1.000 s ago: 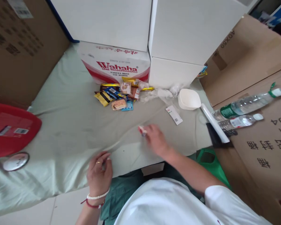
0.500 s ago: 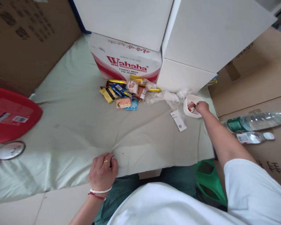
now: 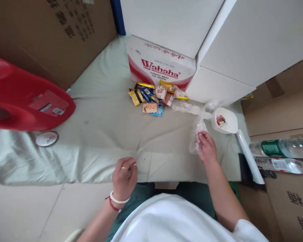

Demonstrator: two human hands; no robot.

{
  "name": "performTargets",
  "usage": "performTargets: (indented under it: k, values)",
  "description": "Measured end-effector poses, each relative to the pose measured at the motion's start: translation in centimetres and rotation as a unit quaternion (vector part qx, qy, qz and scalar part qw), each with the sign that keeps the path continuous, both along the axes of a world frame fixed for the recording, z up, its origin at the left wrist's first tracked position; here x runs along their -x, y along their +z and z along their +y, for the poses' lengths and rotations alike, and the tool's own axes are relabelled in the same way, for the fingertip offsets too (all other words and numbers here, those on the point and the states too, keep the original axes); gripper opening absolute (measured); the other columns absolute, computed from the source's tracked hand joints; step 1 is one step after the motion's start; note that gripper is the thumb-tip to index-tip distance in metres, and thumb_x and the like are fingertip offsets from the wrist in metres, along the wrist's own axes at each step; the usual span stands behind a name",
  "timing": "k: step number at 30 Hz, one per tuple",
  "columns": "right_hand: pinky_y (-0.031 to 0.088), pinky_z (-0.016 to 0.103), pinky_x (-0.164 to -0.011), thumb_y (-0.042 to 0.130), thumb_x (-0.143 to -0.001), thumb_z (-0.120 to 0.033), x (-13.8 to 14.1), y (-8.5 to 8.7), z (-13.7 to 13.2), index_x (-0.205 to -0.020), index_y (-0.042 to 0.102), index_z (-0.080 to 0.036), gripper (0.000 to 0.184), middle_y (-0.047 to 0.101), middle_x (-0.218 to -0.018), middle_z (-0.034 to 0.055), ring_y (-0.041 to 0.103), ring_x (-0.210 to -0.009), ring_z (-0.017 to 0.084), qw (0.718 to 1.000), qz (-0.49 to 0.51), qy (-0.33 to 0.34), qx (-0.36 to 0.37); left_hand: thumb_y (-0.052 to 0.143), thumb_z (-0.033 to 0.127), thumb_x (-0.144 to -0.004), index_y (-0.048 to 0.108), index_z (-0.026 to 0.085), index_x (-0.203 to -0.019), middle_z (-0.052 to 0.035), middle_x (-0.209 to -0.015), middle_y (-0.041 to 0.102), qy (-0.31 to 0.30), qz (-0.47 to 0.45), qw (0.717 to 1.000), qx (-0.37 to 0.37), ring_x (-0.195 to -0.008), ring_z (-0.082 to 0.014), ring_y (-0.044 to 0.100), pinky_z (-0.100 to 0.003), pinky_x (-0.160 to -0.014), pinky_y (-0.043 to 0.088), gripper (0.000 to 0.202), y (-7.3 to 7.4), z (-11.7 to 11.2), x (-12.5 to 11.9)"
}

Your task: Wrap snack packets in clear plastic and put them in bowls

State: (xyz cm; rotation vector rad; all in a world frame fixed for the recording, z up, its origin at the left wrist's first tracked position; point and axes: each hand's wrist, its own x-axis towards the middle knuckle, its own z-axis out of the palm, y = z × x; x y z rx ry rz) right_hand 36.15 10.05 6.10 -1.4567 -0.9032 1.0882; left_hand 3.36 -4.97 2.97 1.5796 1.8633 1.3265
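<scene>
My right hand [image 3: 208, 147] is closed in a pinch on a crumpled clear plastic bag [image 3: 195, 143] above the cloth. Behind it stands a white plastic scoop [image 3: 231, 121] with a long handle pointing toward the front edge; a small red-and-white packet [image 3: 220, 120] lies inside. My left hand [image 3: 124, 174], wearing a ring, is curled near the table's front edge, and its fingers hide whatever may be in them. Further back, several wrapped snacks [image 3: 149, 107] in yellow, blue and brown are heaped against the Wahaha carton [image 3: 164, 69].
A red plastic container [image 3: 32, 97] and a round white lid-like disc [image 3: 46, 138] are on the left. More clear plastic [image 3: 185, 107] lies behind my right hand. Two plastic bottles [image 3: 290, 148] rest at the right by cardboard. White boxes [image 3: 161, 20] rise at the back.
My right hand has left the scoop, moved left and toward me, and taken hold of the plastic bag. The white card is no longer visible. My left hand stays curled; the view has shifted.
</scene>
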Motion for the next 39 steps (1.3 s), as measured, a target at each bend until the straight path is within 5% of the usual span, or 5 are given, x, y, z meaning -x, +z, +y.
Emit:
performTargets:
  k: [4, 10, 24, 29, 39]
  values:
    - [0.048, 0.018, -0.051, 0.089, -0.075, -0.027, 4.2, 0.3, -6.6, -0.098, 0.071, -0.029, 0.029, 0.063, -0.076, -0.0051, 0.056, -0.061, 0.009, 0.93, 0.333, 0.101, 0.121, 0.061, 0.054, -0.094, 0.076, 0.016, -0.096, -0.0092, -0.089, 0.072, -0.133, -0.358, 0.895, 0.229, -0.069, -0.0153, 0.061, -0.027, -0.056, 0.047, 0.04, 2.4, 0.5, -5.6]
    - [0.051, 0.023, -0.053, 0.088, -0.077, -0.028, 6.2, -0.1, -9.8, -0.097, 0.074, -0.03, 0.024, 0.063, -0.074, -0.0037, 0.057, -0.062, 0.012, 0.923, 0.328, 0.131, 0.152, 0.075, 0.073, -0.075, 0.077, 0.013, -0.098, -0.0106, -0.097, 0.073, -0.178, -0.592, 0.71, 0.339, -0.076, -0.0149, 0.061, -0.022, -0.051, 0.039, 0.064, 3.3, 5.0, -8.9]
    - [0.055, 0.036, -0.071, 0.069, -0.086, -0.061, -1.5, 0.5, -3.6, -0.095, 0.076, -0.022, 0.041, 0.075, -0.093, 0.0091, 0.065, -0.074, 0.021, 0.966, -0.144, 0.183, 0.113, 0.048, 0.042, -0.098, 0.053, 0.023, -0.096, -0.0017, -0.079, 0.065, 0.055, -0.134, 0.982, 0.122, -0.071, -0.0184, 0.062, -0.031, -0.07, 0.049, 0.019, 1.7, 8.1, -6.0]
    - [0.051, 0.046, -0.099, 0.058, -0.095, -0.053, -5.2, 1.3, 6.0, -0.14, 0.061, -0.016, 0.058, 0.069, -0.126, 0.0211, 0.066, -0.115, 0.033, 0.848, -0.523, 0.033, 0.079, 0.046, 0.041, -0.094, 0.058, 0.023, -0.096, -0.0045, -0.078, 0.069, -0.001, 0.049, 0.985, 0.163, -0.071, -0.0233, 0.066, -0.033, -0.068, 0.046, 0.022, 1.3, 7.6, -2.5]
    - [0.039, 0.06, -0.113, 0.041, -0.091, -0.089, 2.8, 0.3, 18.2, -0.168, 0.028, -0.021, 0.104, 0.036, -0.163, 0.0276, 0.038, -0.147, 0.044, 0.756, -0.618, 0.122, 0.177, 0.045, 0.043, -0.095, 0.063, 0.025, -0.096, -0.0018, -0.067, 0.069, -0.042, 0.05, 0.969, 0.237, -0.064, -0.0211, 0.067, -0.03, -0.063, 0.045, 0.026, 1.0, 2.9, -1.8]
